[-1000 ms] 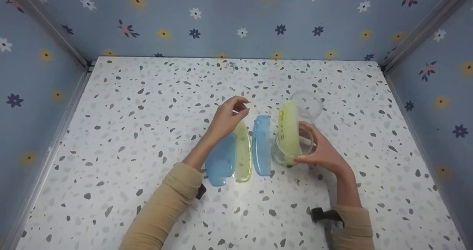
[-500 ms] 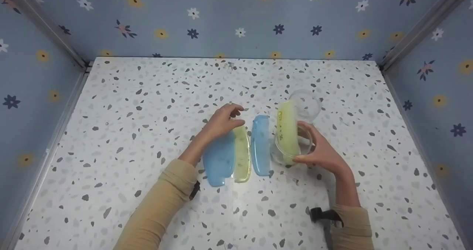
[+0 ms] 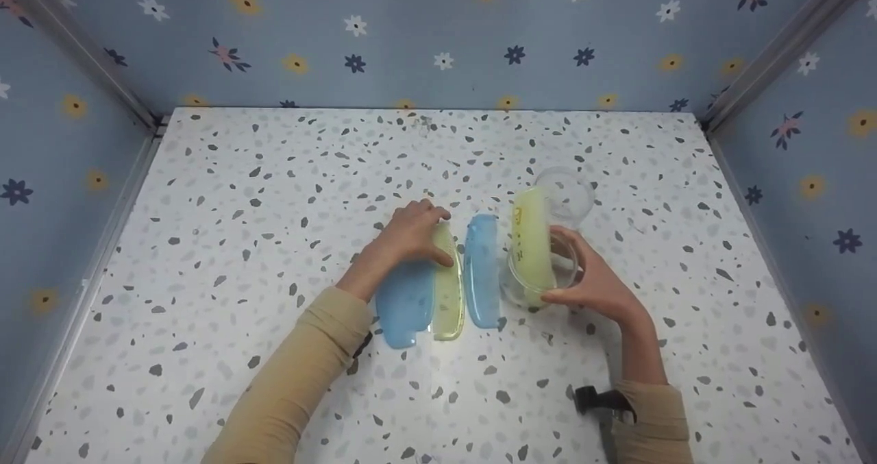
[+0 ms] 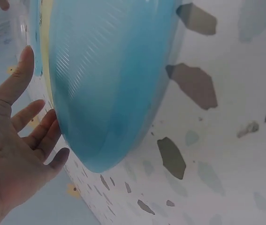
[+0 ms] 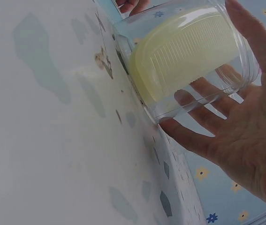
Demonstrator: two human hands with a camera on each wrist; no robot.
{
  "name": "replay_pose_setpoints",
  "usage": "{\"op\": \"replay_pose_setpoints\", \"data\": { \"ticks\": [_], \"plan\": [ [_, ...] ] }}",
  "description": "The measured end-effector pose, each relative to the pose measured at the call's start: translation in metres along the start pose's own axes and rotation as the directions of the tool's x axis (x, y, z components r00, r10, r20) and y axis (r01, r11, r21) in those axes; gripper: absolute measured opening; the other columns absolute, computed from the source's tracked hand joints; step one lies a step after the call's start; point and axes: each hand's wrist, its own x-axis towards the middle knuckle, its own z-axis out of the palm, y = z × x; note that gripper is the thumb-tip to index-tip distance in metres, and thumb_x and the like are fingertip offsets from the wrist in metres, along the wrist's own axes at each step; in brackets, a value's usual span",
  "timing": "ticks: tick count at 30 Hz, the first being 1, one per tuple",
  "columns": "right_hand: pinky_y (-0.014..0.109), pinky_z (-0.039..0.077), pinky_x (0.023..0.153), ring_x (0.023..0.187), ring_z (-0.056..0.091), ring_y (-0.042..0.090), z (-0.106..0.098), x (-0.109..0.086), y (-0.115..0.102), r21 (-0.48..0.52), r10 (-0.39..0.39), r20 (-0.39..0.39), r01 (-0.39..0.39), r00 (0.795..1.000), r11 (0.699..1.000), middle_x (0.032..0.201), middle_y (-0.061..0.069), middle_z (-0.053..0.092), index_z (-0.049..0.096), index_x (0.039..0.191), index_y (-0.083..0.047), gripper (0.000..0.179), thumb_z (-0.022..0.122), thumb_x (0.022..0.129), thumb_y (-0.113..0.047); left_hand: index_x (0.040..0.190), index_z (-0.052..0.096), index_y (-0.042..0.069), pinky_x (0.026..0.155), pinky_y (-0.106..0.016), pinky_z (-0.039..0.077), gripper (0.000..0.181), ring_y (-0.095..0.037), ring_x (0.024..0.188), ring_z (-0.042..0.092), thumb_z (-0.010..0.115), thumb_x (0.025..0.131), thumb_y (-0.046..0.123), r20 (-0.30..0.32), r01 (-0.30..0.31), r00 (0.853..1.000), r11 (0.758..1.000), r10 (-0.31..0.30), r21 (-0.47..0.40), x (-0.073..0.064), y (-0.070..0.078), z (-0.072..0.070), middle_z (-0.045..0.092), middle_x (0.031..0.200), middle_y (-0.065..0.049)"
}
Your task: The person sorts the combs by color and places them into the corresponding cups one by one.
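Note:
My left hand (image 3: pixel 409 234) is over the far ends of a yellow comb (image 3: pixel 449 306) and a wide blue comb (image 3: pixel 404 306), which lie side by side on the table. Its fingers are spread and loosely bent. In the left wrist view the fingertips are right at the edge of the blue comb (image 4: pixel 109 89). To their right lies a narrower blue comb (image 3: pixel 484 272). My right hand (image 3: pixel 599 282) grips a clear jar (image 3: pixel 566 269), thumb at the near side and fingers round the far side. Another yellow comb (image 3: pixel 531 234) leans in the jar, its upper end sticking out.
Behind the jar a round clear lid (image 3: pixel 567 193) lies flat. The speckled white table (image 3: pixel 274 176) is bounded by blue flowered panels (image 3: pixel 438 39) at the back and both sides.
My left hand has come down and slightly toward me onto the far ends of the left combs, its fingers opening out. My right hand still holds the jar in place.

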Motion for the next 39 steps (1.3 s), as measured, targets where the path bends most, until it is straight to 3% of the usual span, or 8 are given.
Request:
{"op": "replay_pose_setpoints", "data": {
  "ticks": [8, 17, 25, 31, 39],
  "plan": [
    [0.060, 0.048, 0.109, 0.150, 0.040, 0.032, 0.000, -0.001, 0.002, 0.006, -0.020, 0.006, 0.020, 1.000, 1.000, 0.161, 0.001, 0.045, 0.038, 0.156, -0.030, 0.101, 0.092, 0.073, -0.013, 0.137, 0.058, 0.004, 0.118, -0.051, 0.036, 0.089, -0.033, 0.123, 0.051, 0.093, 0.069, 0.048, 0.014, 0.005, 1.000, 0.984, -0.008, 0.179, 0.007, 0.006, 0.002, 0.058, 0.131, -0.015],
    [0.061, 0.045, 0.112, 0.150, 0.041, 0.032, 0.001, -0.001, 0.001, -0.013, -0.008, -0.008, 0.008, 1.000, 1.000, 0.162, -0.001, 0.043, 0.038, 0.156, -0.032, 0.102, 0.092, 0.072, -0.012, 0.132, 0.058, 0.000, 0.117, -0.052, 0.037, 0.087, -0.035, 0.123, 0.051, 0.094, 0.068, 0.046, 0.015, 0.020, 1.000, 0.973, -0.024, 0.231, 0.011, 0.010, 0.002, 0.058, 0.129, -0.018],
    [0.061, 0.044, 0.113, 0.150, 0.040, 0.033, 0.002, -0.001, 0.000, -0.009, 0.001, -0.007, -0.001, 1.000, 1.000, 0.163, 0.000, 0.041, 0.037, 0.156, -0.032, 0.102, 0.091, 0.073, -0.010, 0.121, 0.060, 0.001, 0.115, -0.050, 0.037, 0.077, -0.035, 0.119, 0.050, 0.096, 0.067, 0.042, 0.033, 0.027, 0.999, 0.979, -0.034, 0.202, 0.014, 0.010, 0.000, 0.059, 0.124, -0.018],
    [0.061, 0.045, 0.113, 0.150, 0.040, 0.031, 0.001, 0.000, 0.001, 0.001, -0.007, -0.005, 0.007, 1.000, 1.000, 0.162, -0.002, 0.043, 0.038, 0.156, -0.033, 0.101, 0.092, 0.072, -0.011, 0.124, 0.061, 0.001, 0.113, -0.049, 0.038, 0.076, -0.035, 0.118, 0.050, 0.096, 0.068, 0.039, 0.049, 0.020, 0.998, 0.988, -0.028, 0.155, 0.015, 0.009, -0.002, 0.060, 0.124, -0.018],
    [0.062, 0.044, 0.113, 0.150, 0.040, 0.030, 0.000, 0.000, 0.001, -0.001, -0.003, -0.004, 0.003, 1.000, 1.000, 0.162, -0.003, 0.042, 0.038, 0.155, -0.033, 0.101, 0.091, 0.073, -0.009, 0.124, 0.063, 0.004, 0.113, -0.051, 0.033, 0.076, -0.035, 0.116, 0.051, 0.096, 0.066, 0.040, 0.052, -0.010, 0.999, 0.986, 0.001, 0.167, 0.019, 0.006, -0.003, 0.060, 0.124, -0.017]
  ]
}}
